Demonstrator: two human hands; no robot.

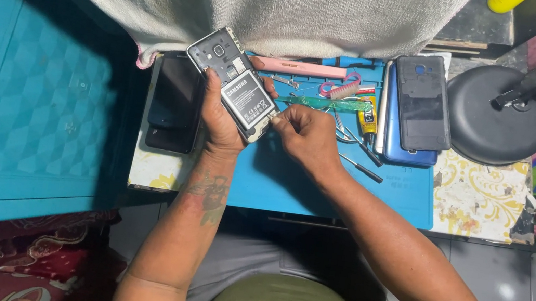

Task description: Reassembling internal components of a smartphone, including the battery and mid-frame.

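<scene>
A person's left hand grips an opened phone with its back cover off, fingers wrapped around its edges and thumb lying across the exposed battery, holding it tilted above a blue work mat. The right hand has its fingers curled closed, their tips pinching at the phone's lower corner. On the mat behind the hands lie a green toothbrush, a pink strip, tweezers and a small screwdriver. Two dark phones sit stacked to the left, a blue phone under a dark back cover to the right, near a round black lamp base.
</scene>
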